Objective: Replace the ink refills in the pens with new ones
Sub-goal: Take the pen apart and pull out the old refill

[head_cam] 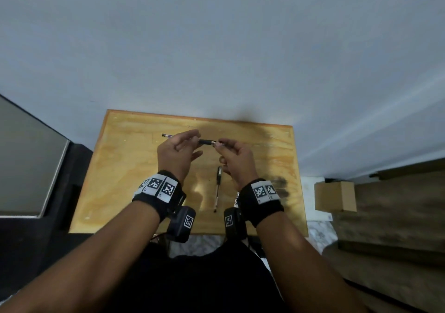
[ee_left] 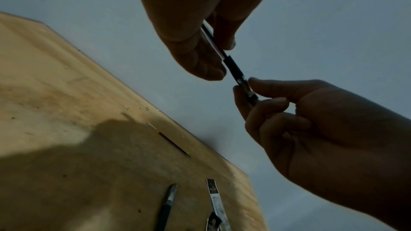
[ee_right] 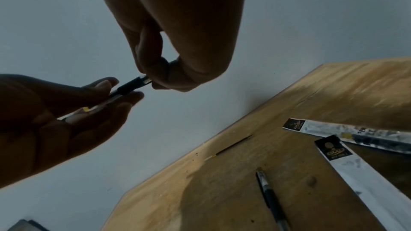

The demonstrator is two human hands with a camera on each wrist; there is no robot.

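Pale wall backs a small plywood bench point(head_cam: 134, 168); from the head view a spare pen point(head_cam: 218, 187) lies on it, while the held pen point(head_cam: 206, 141) hangs above, left hand point(head_cam: 175, 151) pinching the barrel, right hand point(head_cam: 234, 156) the tip.

Left wrist: light, stiff, slick plastic, likely; grip the black sleeve.

Right wrist: refill packets point(ee_right: 347, 164) lie flat nearby.

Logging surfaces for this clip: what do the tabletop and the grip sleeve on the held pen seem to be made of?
Yellowish board tabletop: looks like plywood, visible grain, slight sheen, some dark stains. Black grip sleeve on the clear-barrelled pen: probably matte rubber, though plastic is possible.
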